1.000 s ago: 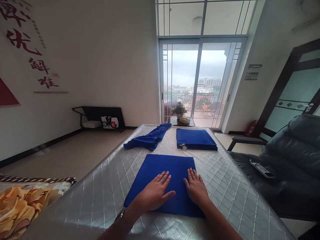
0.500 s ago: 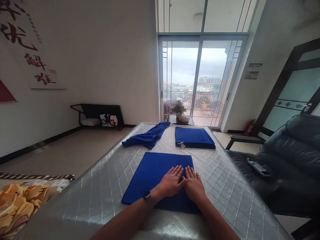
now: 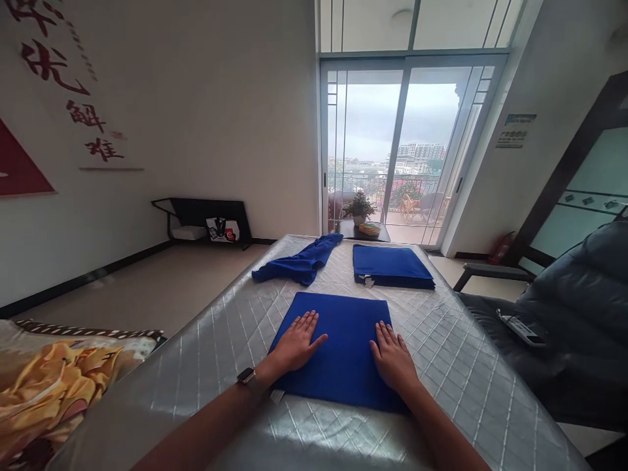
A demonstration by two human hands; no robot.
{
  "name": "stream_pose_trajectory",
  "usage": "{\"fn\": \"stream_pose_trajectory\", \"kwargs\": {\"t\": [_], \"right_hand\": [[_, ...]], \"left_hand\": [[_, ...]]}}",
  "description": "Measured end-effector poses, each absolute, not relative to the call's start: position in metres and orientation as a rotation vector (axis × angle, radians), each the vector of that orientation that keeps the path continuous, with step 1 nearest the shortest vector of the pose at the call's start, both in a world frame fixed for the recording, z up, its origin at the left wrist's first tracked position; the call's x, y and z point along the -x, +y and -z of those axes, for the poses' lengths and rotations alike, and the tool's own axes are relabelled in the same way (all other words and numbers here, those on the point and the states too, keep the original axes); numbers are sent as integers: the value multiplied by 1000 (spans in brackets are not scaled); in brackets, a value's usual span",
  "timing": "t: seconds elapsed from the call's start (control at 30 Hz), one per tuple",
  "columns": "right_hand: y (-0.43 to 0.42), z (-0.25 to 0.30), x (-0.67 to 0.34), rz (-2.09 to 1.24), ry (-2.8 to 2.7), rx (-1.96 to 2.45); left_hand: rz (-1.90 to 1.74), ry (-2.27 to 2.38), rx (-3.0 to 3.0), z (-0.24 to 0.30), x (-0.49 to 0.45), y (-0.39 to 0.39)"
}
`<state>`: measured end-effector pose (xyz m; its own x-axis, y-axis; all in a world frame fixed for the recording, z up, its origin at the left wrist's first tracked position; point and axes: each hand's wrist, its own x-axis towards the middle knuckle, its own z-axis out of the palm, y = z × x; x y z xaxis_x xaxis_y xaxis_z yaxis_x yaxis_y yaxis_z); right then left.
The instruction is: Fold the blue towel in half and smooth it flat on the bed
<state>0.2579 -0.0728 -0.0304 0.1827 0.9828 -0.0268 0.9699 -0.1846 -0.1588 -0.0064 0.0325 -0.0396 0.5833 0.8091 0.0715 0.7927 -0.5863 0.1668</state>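
A folded blue cloth [image 3: 343,340] lies flat as a near-square on the silver quilted cover [image 3: 210,353] in front of me. On its left part rests my left hand [image 3: 297,341], palm down with fingers stretched out and a watch on the wrist. My right hand [image 3: 392,356] lies flat along the cloth's right edge, thumb apart from the fingers. A small white tag shows at the near left corner. Farther back, a neat stack of folded blue cloths [image 3: 392,265] sits on the right, and a crumpled blue cloth [image 3: 301,260] on the left.
To the right stands a dark padded armchair [image 3: 554,327] with a remote-like device [image 3: 521,329] on its seat. Yellow patterned bedding [image 3: 63,386] lies at the lower left. Beyond the cover's far end, a small table holds a potted plant [image 3: 360,206] by the sliding glass door [image 3: 407,150].
My hands have moved apart: the left slid leftward across the cloth, the right stayed near the right edge. The view has shifted slightly, and the white tag now shows.
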Motion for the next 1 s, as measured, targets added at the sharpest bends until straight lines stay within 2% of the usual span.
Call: {"fn": "stream_pose_trajectory", "kwargs": {"t": [0.17,0.4,0.77,1.0], "right_hand": [[-71,33,-260,-161,-1960,2360],[-70,35,-261,-134,-2023,2414],[-33,4,-267,-282,-2029,2487],[-11,31,-269,-127,-1881,2491]], "left_hand": [[-233,1542,-2631,39,25,35],[-230,1552,-2588,35,23,34],[-268,1534,-2555,37,22,35],[-263,1543,-2547,38,24,36]]}}
